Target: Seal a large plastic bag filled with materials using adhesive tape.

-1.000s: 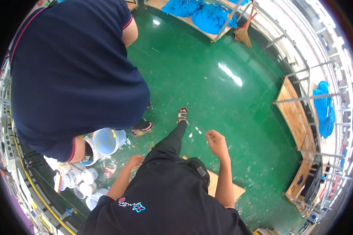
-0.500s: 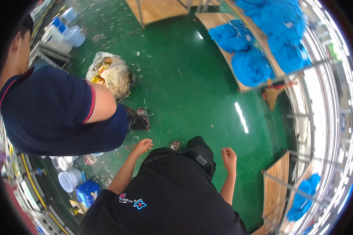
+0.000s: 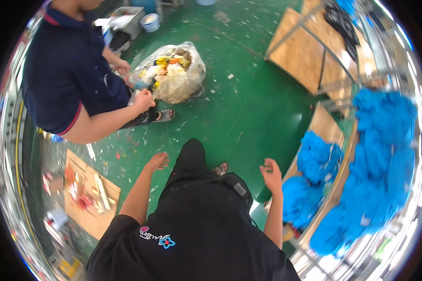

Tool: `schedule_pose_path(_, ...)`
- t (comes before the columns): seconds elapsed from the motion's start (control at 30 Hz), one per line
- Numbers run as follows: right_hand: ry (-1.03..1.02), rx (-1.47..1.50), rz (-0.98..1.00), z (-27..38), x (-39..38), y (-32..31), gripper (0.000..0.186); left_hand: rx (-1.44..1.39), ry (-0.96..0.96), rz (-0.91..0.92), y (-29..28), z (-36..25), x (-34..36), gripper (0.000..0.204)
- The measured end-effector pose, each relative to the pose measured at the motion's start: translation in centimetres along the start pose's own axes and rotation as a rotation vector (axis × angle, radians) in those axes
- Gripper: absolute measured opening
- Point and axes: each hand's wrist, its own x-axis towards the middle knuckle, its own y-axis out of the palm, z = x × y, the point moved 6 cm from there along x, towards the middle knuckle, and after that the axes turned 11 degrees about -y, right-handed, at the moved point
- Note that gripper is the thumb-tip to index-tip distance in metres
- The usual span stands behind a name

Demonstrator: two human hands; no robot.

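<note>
I stand in dark trousers and sandals. My left hand hangs open beside my left thigh, with nothing in it. At my right side, near the blue fabric piles, my right hand is also open and empty, its fingers loosely curved. Ahead on my left a co-worker in a dark shirt has one hand at something translucent that I cannot make out, beside a bulging plastic bag of mixed waste.
Wooden-decked metal racks line the right, carrying blue fabric piles. A stained board with scraps lies on the green floor at lower left. Buckets and a grey bin stand at the back.
The view has swung rightward, bringing the fabric racks alongside my right hand. The co-worker's hands have come into view, and the waste bag now sits nearer the top centre.
</note>
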Motion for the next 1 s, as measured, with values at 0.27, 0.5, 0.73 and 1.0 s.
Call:
schedule_pose_path(0.27, -0.825, -0.233, 0.475, 17.2, 37.7, 14.3, 0.087, -0.853, 0.214, 0.047, 1.6, -20.0, 5.1, 0.074)
schedule_pose_path(0.5, -0.733, -0.272, 0.416, 25.0, 53.4, 32.8, 0.093, -1.497, 0.179, -0.224, -1.9, -30.2, 10.6, 0.094)
schedule_pose_path(0.73, -1.353, -0.720, 0.468, 35.5, 56.2, 38.0, 0.099, -1.808, -0.008, -0.560, -3.2, -36.7, 7.5, 0.091)
schedule_pose_path(1.0, -1.536, -0.533, 1.199, 37.1, 57.8, 45.1, 0.042, -1.711, -0.196, -1.187, -4.2, -41.8, 8.4, 0.025)
